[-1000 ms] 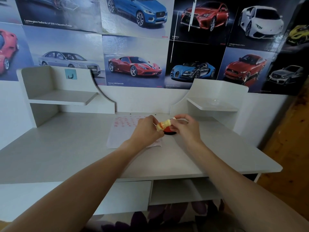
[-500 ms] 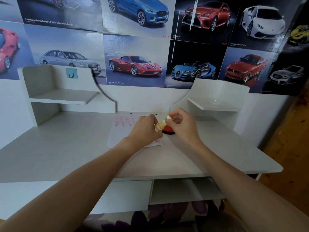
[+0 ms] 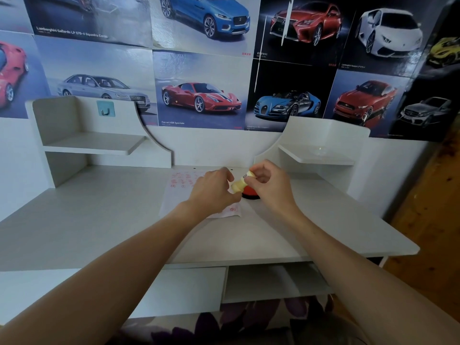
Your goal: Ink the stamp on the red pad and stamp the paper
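A cream-coloured stamp (image 3: 240, 183) with a barcode label is held tilted above the desk, between both hands. My right hand (image 3: 270, 185) pinches its upper end; my left hand (image 3: 214, 190) grips its lower end. Right under the stamp, partly hidden by my right hand, lies the round red ink pad (image 3: 249, 194). A white sheet of paper (image 3: 179, 192) with several red stamp marks lies flat on the desk (image 3: 99, 215), to the left of the pad, and my left hand covers part of it.
Two small white shelves stand at the back of the desk, one left (image 3: 92, 145) and one right (image 3: 316, 155). A blue hook (image 3: 105, 108) is stuck on the left unit. Car posters cover the wall. Open compartments (image 3: 273, 282) sit below the desk front. Wooden floor lies at right.
The stamp has tipped from nearly level to a steeper tilt, its labelled end up. My right hand has risen a little and shifted left; my left hand has stayed at the lower end.
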Demonstrator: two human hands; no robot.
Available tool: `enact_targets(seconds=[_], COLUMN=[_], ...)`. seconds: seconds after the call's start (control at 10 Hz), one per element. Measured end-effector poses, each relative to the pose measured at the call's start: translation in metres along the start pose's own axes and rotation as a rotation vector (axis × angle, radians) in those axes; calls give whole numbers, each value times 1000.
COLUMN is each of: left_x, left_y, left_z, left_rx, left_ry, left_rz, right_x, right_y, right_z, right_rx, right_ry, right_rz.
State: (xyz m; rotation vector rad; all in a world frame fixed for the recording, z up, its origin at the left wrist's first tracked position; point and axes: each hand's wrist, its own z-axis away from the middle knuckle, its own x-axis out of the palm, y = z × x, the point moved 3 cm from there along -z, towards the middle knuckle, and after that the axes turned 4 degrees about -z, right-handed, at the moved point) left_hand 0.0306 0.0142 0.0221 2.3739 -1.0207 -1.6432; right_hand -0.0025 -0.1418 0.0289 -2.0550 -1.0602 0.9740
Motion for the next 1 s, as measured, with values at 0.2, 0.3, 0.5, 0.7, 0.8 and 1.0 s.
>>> enact_targets(seconds=[0.2, 0.3, 0.5, 0.7, 0.8, 1.0], left_x=[-11, -21, -40, -43, -43, -47], left_y=[-25, -47, -85, -102, -106, -115], left_z=[1, 5, 19, 28, 27, 24], left_rx=[-66, -89, -173, -223, -210, -217], left_ry=[-42, -26, -13, -23, -27, -7], left_rz=[-36, -80, -148, -139, -144, -207], right_x=[-10, -16, -19, -16, -14, -15], right_y=[8, 13, 22, 23, 25, -2], right_z=[-8, -7, -1, -1, -2, -5], right_rx=[53, 65, 74, 53, 38, -91], right_ry=[-34, -67, -117, -135, -147, -71], right_rz=[121, 183, 270, 314, 370, 363])
